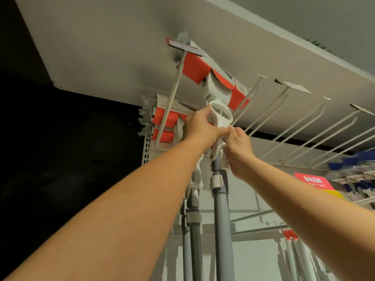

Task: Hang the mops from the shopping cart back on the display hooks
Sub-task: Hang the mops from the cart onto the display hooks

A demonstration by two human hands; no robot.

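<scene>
I look up at a mop with a grey pole, a white plastic neck and a head wrapped in red card. My left hand grips the white neck just under its oval ring. My right hand pinches the same neck from the right, beside a white clip. The mop's head is raised against a long grey display hook. I cannot tell whether it hangs on the hook. Two more mops with red card hang behind, to the left.
Several bare hooks jut out to the right, some with price tags at their tips. A pale shelf underside spans the top. Blue and white goods and a red sign hang at the right. The left side is dark.
</scene>
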